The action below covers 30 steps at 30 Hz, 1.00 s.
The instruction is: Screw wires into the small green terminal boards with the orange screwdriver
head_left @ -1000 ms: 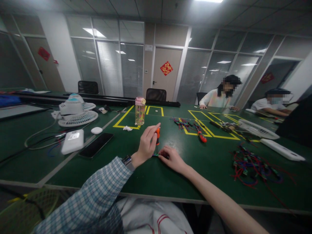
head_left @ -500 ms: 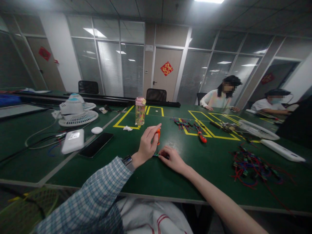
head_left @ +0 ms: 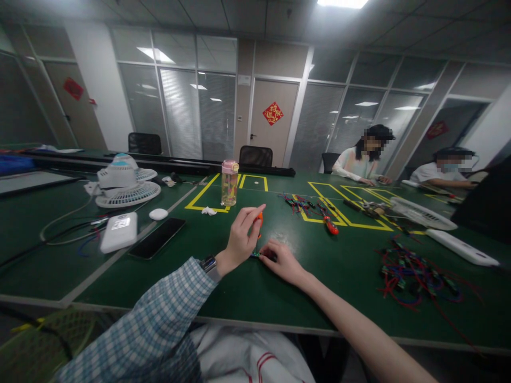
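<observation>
My left hand [head_left: 241, 238] is closed around an orange-handled screwdriver [head_left: 260, 217] held upright, tip down on a small green part [head_left: 256, 255] on the green table [head_left: 247, 287]. My right hand [head_left: 281, 259] lies just right of it, fingers pinched on that small part and pressing it against the tabletop. A watch [head_left: 209, 264] sits on my left wrist below a checked sleeve.
A tangle of red and blue wired parts [head_left: 415, 274] lies at the right; another pile [head_left: 309, 205] and a red tool [head_left: 331, 227] sit farther back. A bottle [head_left: 229, 182], phone [head_left: 157, 238], white box [head_left: 118, 231] and fan [head_left: 123, 186] stand left. Two people sit at the far right.
My left hand's fingers have shifted around the screwdriver handle, hiding more of it. My right hand has stayed on the small part.
</observation>
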Each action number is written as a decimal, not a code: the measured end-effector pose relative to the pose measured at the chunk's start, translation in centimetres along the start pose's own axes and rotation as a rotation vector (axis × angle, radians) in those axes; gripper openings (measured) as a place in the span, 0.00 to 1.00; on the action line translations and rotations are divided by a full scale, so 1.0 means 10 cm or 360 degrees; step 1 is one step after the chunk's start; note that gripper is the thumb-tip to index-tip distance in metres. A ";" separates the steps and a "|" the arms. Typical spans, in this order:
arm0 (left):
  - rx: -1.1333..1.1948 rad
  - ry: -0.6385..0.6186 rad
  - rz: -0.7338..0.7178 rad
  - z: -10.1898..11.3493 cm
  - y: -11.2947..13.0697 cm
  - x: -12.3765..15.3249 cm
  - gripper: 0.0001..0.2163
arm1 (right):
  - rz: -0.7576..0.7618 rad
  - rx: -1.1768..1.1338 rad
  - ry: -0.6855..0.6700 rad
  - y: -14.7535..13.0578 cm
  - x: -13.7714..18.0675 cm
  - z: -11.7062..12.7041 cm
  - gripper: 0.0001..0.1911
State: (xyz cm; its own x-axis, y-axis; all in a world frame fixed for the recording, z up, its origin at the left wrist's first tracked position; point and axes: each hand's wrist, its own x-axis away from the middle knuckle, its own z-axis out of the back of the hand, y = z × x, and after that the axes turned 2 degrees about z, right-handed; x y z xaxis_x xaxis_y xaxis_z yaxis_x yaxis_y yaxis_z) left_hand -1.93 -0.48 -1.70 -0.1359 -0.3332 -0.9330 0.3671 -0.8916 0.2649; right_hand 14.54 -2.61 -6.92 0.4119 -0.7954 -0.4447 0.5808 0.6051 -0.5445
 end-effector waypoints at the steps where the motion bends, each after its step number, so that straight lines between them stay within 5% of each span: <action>1: -0.0026 0.0033 -0.0006 0.00 0.00 0.00 0.15 | -0.0002 0.0001 -0.0001 0.00 0.00 0.00 0.03; 11: 0.0025 -0.0030 0.0022 0.01 0.03 0.00 0.17 | -0.0026 -0.0003 -0.0023 -0.01 0.00 0.01 0.03; 17: -0.0102 0.0138 0.0043 0.00 0.01 -0.01 0.13 | -0.0023 0.0003 -0.0018 0.02 0.00 0.00 0.03; 25: 0.0030 0.0004 0.0041 0.01 0.02 -0.02 0.18 | -0.0022 -0.0004 -0.0016 -0.01 0.00 0.01 0.03; 30: -0.0109 0.0153 0.0084 0.01 0.01 -0.02 0.13 | -0.0011 -0.0002 -0.0008 -0.01 0.00 0.01 0.03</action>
State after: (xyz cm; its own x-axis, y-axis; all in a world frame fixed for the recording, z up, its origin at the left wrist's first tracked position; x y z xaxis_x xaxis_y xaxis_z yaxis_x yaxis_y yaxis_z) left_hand -1.94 -0.50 -1.49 -0.0269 -0.3451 -0.9382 0.4341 -0.8494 0.3000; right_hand 14.59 -2.68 -6.80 0.4112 -0.7998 -0.4373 0.5828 0.5996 -0.5485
